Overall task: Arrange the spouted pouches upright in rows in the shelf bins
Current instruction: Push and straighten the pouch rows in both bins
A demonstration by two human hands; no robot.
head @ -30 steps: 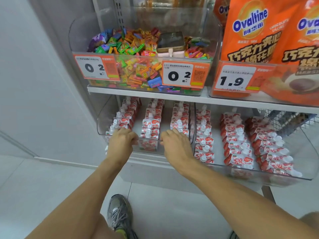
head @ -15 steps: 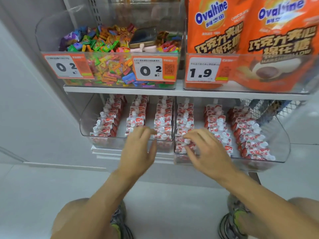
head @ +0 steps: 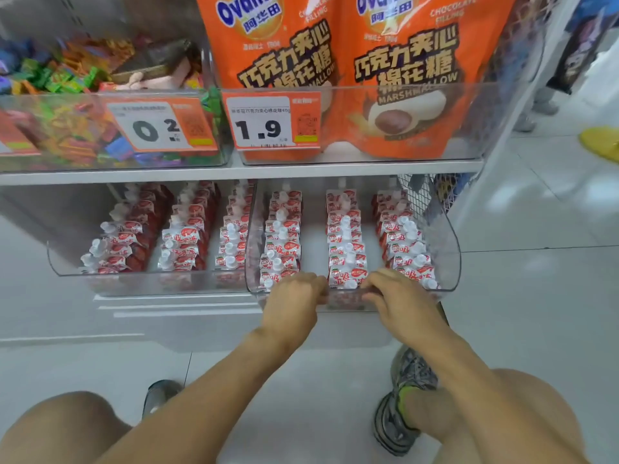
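Observation:
Two clear bins stand on the lower shelf, the left bin [head: 67,272] and the right bin [head: 449,249]. Each holds three rows of upright red-and-white spouted pouches [head: 181,239] with white caps. My left hand [head: 290,304] and my right hand [head: 403,303] are at the front rim of the right bin, fingers curled over it. They flank the front pouch [head: 348,274] of the middle row [head: 346,229]. My fingertips are hidden, so I cannot tell whether they touch that pouch.
On the upper shelf [head: 234,170] stand a bin of mixed wrapped candies [head: 83,128] and a bin of orange marshmallow bags [head: 402,78], both with price tags. A wire basket [head: 422,195] sits behind the right bin. My shoes [head: 402,406] are on the tiled floor below.
Both hands moved right from the left bin's front to the right bin's front rim, and their fingers curled. The view swung right and closer.

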